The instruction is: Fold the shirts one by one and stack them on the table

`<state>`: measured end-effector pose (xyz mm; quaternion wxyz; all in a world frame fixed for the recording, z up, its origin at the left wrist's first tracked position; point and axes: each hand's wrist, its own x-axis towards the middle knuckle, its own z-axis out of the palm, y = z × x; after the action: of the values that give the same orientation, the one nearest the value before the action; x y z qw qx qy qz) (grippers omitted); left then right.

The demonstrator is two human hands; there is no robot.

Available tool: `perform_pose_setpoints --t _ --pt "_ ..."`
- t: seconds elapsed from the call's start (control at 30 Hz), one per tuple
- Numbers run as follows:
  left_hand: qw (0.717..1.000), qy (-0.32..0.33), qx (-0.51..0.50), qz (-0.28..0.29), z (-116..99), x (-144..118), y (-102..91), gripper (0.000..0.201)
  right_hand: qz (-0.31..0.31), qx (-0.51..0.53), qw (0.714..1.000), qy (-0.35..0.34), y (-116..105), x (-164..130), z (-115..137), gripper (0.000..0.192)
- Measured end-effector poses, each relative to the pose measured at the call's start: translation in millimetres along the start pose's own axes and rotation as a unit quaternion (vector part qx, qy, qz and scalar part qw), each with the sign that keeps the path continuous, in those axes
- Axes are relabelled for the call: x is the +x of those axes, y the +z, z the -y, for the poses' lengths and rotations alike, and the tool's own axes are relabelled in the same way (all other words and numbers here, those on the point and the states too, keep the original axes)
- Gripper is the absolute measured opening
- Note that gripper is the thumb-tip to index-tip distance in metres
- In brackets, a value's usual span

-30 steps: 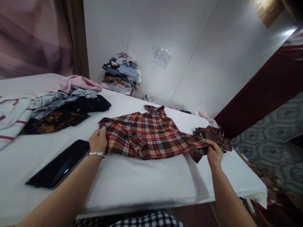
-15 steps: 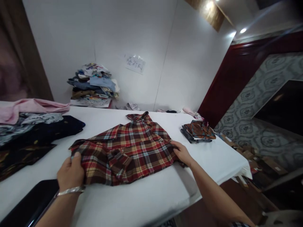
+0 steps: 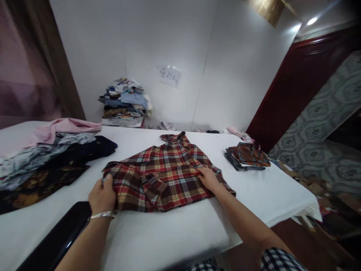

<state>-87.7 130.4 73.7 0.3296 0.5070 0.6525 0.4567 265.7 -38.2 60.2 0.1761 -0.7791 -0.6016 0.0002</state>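
Note:
A red, brown and cream plaid shirt [image 3: 177, 184] lies spread on the white-covered table [image 3: 169, 233], its collar pointing away from me. One sleeve is folded across the body, with its cuff near the lower middle. My left hand [image 3: 103, 195], with a silver bracelet at the wrist, grips the shirt's left edge, thumb on top and fingers hidden underneath. On the right part of the shirt, my right hand [image 3: 210, 180] has its fingertips drawn together on the cloth, inward from the right edge.
Dark, patterned and pink clothes [image 3: 67, 150] lie at left, near a black glossy object [image 3: 62, 233]. A tall clothes pile [image 3: 125, 99] stands against the wall. Folded garments [image 3: 245, 154] sit at right, and a pink bundle [image 3: 238, 133] lies behind. Boxes clutter the floor at right.
My right hand has left the shirt's right edge and moved inward onto its body. My left hand keeps its hold at the left edge. The whole view has shifted with my head.

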Motion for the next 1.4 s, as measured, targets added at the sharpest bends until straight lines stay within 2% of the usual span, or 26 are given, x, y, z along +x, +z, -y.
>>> perform_pose_setpoints --t 0.07,0.17,0.3,0.4,0.47,0.57,0.67,0.73,0.8,0.87,0.93,1.03,1.1,1.17,1.23,1.3,1.33,1.4 --pt "1.0 0.012 -0.007 -0.008 -1 1 -2.1 0.024 -0.03 0.016 0.999 -0.036 -3 -15 1 0.027" --pt "0.999 0.017 -0.02 -0.035 0 4 -5.7 0.022 -0.059 0.043 0.988 -0.134 -9 -44 9 0.019" --pt "0.997 0.03 -0.036 -0.067 9 12 -7.0 0.022 -0.023 0.09 0.964 -0.248 -23 -86 26 0.016" --pt "0.996 0.044 -0.033 -0.07 14 15 -8.6 0.026 0.031 0.112 0.96 -0.253 -34 -111 33 0.016" --pt "0.996 0.063 0.021 -0.051 12 13 -9.9 0.031 0.042 0.12 0.962 -0.24 -38 -123 33 0.018" --pt "0.978 0.16 0.13 -0.018 4 1 -6.9 0.039 0.043 0.123 0.964 -0.232 -38 -133 29 0.024" --pt "0.918 0.344 0.187 0.055 -5 -21 5.7 0.045 0.043 0.129 0.959 -0.25 -35 -136 26 0.028" --pt "0.852 0.454 0.204 0.163 -9 -39 16.8 0.049 0.039 0.136 0.955 -0.261 -34 -135 25 0.026" --pt "0.779 0.525 0.218 0.264 -12 -54 26.7 0.055 0.039 0.139 0.954 -0.264 -36 -134 27 0.027" --pt "0.728 0.56 0.237 0.316 -16 -63 33.1 0.055 0.052 0.14 0.955 -0.256 -41 -133 31 0.029" --pt "0.704 0.573 0.252 0.336 -20 -67 35.2 0.038 0.072 0.142 0.958 -0.239 -46 -134 36 0.032" --pt "0.694 0.571 0.261 0.352 -28 -67 30.6 0.014 0.089 0.162 0.961 -0.203 -52 -133 36 0.039" --pt "0.691 0.563 0.267 0.366 -32 -69 23.8 0.011 0.069 0.2 0.96 -0.18 -54 -126 24 0.042" --pt "0.687 0.55 0.276 0.386 -33 -74 15.6 0.01 0.018 0.246 0.96 -0.133 -55 -110 0 0.04" --pt "0.685 0.534 0.284 0.406 -30 -80 7.6 0.007 -0.046 0.263 0.963 -0.033 -55 -87 -33 0.038" --pt "0.687 0.521 0.28 0.422 -23 -87 1.3 0.006 -0.092 0.217 0.966 0.109 -52 -61 -66 0.04" --pt "0.687 0.517 0.274 0.431 -20 -90 -1.1 0.008 -0.093 0.181 0.963 0.176 -50 -48 -80 0.042" --pt "0.686 0.513 0.261 0.444 -12 -93 -4.6 0.012 -0.064 0.117 0.957 0.26 -43 -26 -100 0.047"
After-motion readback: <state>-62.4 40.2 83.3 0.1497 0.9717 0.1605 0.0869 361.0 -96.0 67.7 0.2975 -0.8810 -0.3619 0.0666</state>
